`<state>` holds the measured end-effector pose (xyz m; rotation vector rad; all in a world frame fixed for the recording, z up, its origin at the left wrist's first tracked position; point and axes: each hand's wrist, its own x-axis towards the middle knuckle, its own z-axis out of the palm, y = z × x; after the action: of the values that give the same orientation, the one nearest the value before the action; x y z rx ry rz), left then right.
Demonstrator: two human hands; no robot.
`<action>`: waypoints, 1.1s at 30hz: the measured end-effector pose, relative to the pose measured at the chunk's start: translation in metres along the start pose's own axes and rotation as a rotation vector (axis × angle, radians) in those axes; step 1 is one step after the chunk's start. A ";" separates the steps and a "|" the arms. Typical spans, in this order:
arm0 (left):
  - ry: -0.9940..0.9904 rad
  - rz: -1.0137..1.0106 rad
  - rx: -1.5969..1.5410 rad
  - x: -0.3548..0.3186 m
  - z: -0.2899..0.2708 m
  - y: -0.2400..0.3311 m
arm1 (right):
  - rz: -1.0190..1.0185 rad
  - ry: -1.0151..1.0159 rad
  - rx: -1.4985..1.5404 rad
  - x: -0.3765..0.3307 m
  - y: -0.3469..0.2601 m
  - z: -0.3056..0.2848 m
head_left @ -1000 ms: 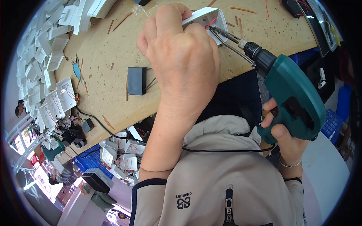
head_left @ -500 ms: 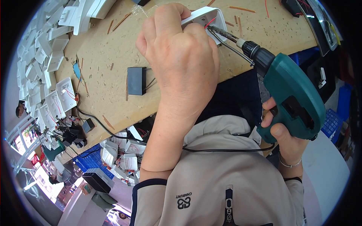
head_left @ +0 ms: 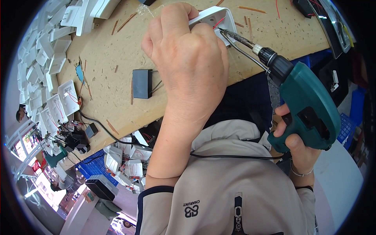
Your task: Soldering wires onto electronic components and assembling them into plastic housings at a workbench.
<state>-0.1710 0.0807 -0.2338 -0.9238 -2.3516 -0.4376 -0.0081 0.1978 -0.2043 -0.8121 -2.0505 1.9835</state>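
Note:
My right hand is wrapped round the handle of a green soldering gun, a finger by its trigger. The gun's dark tip and a thin metal guide tube point into a white plastic housing at the upper middle. A short red wire sticks up inside the housing near the tip. Closed fingers of my left hand hold the housing from its left side; the hand's back hides the fingertips and part of the housing. Left of my wrist, a dark grey box-shaped block with two leads lies on the wooden table.
White housings are heaped at the left, some wired with red leads. Copper-coloured strips lie scattered on the table. A black cable crosses the table edge towards my lap. A blue crate stands lower left.
The soldering gun has shifted slightly right and down, its tip drawing back a little from the red wire. My left hand and the housing have hardly moved.

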 end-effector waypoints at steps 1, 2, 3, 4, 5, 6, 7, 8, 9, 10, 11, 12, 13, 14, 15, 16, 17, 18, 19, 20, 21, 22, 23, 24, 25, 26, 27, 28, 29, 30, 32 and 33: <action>0.003 0.007 -0.002 0.000 0.000 0.000 | -0.017 0.008 -0.009 -0.001 0.001 -0.001; 0.004 0.007 -0.002 0.001 0.000 0.000 | -0.034 0.016 -0.018 -0.002 0.001 -0.001; 0.002 0.004 -0.001 0.001 0.001 0.001 | -0.034 0.017 -0.018 -0.002 0.002 -0.002; 0.000 0.001 0.001 0.000 0.001 0.001 | -0.036 0.015 -0.007 -0.003 0.003 -0.003; 0.000 0.002 0.000 0.000 0.001 0.001 | -0.039 0.013 0.005 -0.003 0.004 -0.005; -0.007 0.000 -0.007 0.000 0.001 0.001 | -0.039 0.012 0.006 -0.004 0.005 -0.006; -0.013 -0.002 -0.013 0.000 0.001 0.000 | -0.039 0.007 0.008 -0.005 0.005 -0.008; -0.013 -0.002 -0.012 0.000 0.001 0.001 | -0.038 0.003 0.010 -0.005 0.006 -0.009; -0.013 -0.007 -0.004 0.000 0.000 0.001 | -0.040 0.000 0.010 -0.007 0.007 -0.011; -0.012 -0.012 0.003 0.000 0.000 0.002 | -0.043 0.009 0.023 -0.008 0.007 -0.013; -0.009 -0.013 0.006 -0.002 0.002 -0.001 | -0.047 0.016 0.036 -0.009 0.008 -0.014; -0.002 -0.063 -0.066 -0.004 0.007 -0.005 | -0.053 0.013 0.034 -0.009 0.008 -0.016; 0.006 -0.113 -0.139 -0.005 0.010 -0.008 | -0.062 0.009 0.062 -0.010 0.009 -0.017; 0.013 -0.115 -0.136 -0.006 0.009 -0.009 | -0.072 0.004 0.089 -0.009 0.009 -0.018; -0.021 -0.126 -0.125 -0.007 0.007 -0.009 | -0.077 0.002 0.085 -0.008 0.011 -0.018; -0.055 -0.136 -0.114 -0.007 0.004 -0.008 | -0.089 -0.028 0.168 -0.006 0.014 -0.019; -0.049 -0.139 -0.114 -0.007 0.001 -0.007 | -0.100 -0.059 0.251 -0.002 0.014 -0.019; -0.063 -0.139 -0.124 -0.008 -0.001 -0.005 | -0.103 -0.058 0.248 0.002 0.014 -0.016; -0.077 -0.139 -0.134 -0.009 -0.002 -0.004 | -0.118 -0.082 0.351 0.007 0.014 -0.010; -0.073 -0.139 -0.136 -0.009 -0.003 -0.003 | -0.132 -0.104 0.454 0.014 0.014 -0.007; -0.075 -0.139 -0.152 -0.010 -0.005 -0.003 | -0.179 -0.304 0.583 0.025 0.021 -0.011; -0.077 -0.140 -0.166 -0.011 -0.007 -0.004 | -0.179 -0.308 0.582 0.033 0.021 -0.007; -0.075 -0.143 -0.164 -0.011 -0.009 -0.005 | -0.142 -0.371 0.707 0.040 0.020 0.001; -0.061 -0.137 -0.191 -0.012 -0.008 -0.005 | -0.104 -0.428 0.831 0.047 0.020 0.009; -0.047 -0.131 -0.218 -0.012 -0.007 -0.006 | -0.146 -0.451 0.869 0.055 0.021 0.017; -0.046 -0.130 -0.220 -0.012 -0.007 -0.006 | -0.147 -0.450 0.868 0.061 0.020 0.021; -0.043 -0.122 -0.241 -0.012 -0.007 -0.006 | -0.144 -0.468 0.821 0.068 0.019 0.025; -0.039 -0.114 -0.263 -0.013 -0.006 -0.007 | -0.141 -0.486 0.772 0.073 0.018 0.028; -0.037 -0.116 -0.262 -0.014 -0.002 -0.008 | -0.131 -0.507 0.785 0.078 0.019 0.030; 0.009 -0.093 -0.291 -0.016 0.004 -0.010 | -0.131 -0.511 0.785 0.082 0.019 0.033; 0.058 -0.074 -0.319 -0.019 0.009 -0.012 | -0.122 -0.533 0.783 0.088 0.017 0.039; 0.032 -0.084 -0.318 -0.018 0.007 -0.012 | -0.128 -0.537 0.834 0.090 0.018 0.042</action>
<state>-0.1707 0.0663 -0.2514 -0.9510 -2.3381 -0.8732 -0.0987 0.2050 -0.2476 0.0288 -1.1498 2.8170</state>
